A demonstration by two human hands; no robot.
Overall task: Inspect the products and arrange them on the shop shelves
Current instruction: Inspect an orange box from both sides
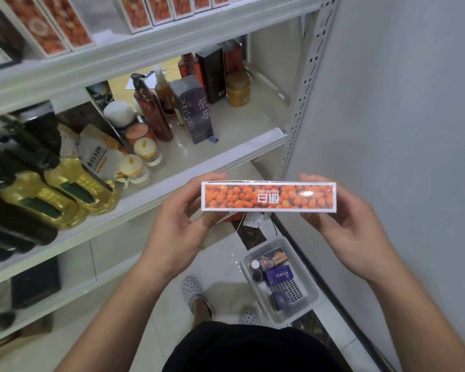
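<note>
I hold a long flat box (pixel 268 196) with an orange berry print and a white border, level in front of me, its narrow side facing up with the label upside down. My left hand (pixel 180 224) grips its left end, fingers curled over the top and thumb below. My right hand (pixel 346 224) grips the right end the same way. Several matching orange boxes (pixel 156 10) stand in a row on the top shelf (pixel 172 36). The box hangs in front of the middle shelf (pixel 226 157), below its front edge.
The middle shelf carries yellow oil bottles (pixel 65 189), dark bottles, small jars (pixel 145 151), pump bottles (pixel 151 108) and a dark tall box (pixel 196 111). A grey basket (pixel 301 253) with small boxes sits on the floor by the white wall (pixel 400 130). My feet stand beside it.
</note>
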